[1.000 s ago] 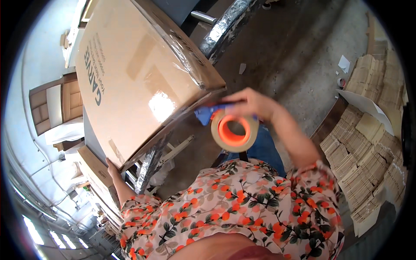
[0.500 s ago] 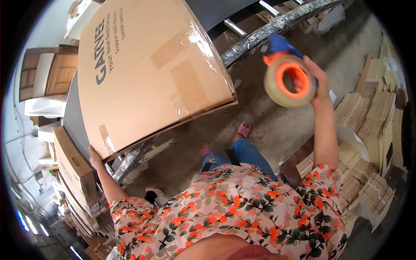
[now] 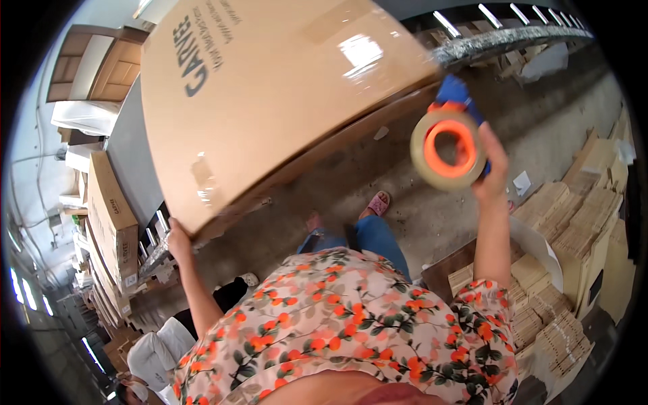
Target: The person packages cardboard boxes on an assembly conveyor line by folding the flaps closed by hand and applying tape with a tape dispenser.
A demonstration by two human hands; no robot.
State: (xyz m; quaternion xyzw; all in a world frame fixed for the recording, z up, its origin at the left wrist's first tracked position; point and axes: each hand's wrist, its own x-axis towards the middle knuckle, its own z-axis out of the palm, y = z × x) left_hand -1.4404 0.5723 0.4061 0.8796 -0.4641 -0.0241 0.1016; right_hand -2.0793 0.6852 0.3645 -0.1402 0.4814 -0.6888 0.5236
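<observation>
A large brown cardboard box (image 3: 283, 101) lies on the conveyor at the upper left, with strips of clear tape on its top. My left hand (image 3: 179, 244) grips the box's near left corner. Its fingertips are partly hidden at the edge. In my right hand (image 3: 494, 165) is a tape dispenser (image 3: 453, 91), with a blue and orange head and a wide roll of tan tape on an orange hub. The dispenser is held in the air near the box's right corner, apart from the cardboard as far as I can tell.
Roller conveyor rail (image 3: 513, 40) wrapped in shiny film extends to the upper right. Stacks of flat cardboard pieces (image 3: 567, 223) stand at right. Long boxes (image 3: 111, 223) lean at left. Another person (image 3: 158, 358) is at lower left. Paper scraps (image 3: 522, 182) lie on the concrete floor.
The box has turned and shifted along the conveyor, its right corner now farther right and up in view. My left hand moved with its corner. The dispenser sits slightly lower; the view has shifted too.
</observation>
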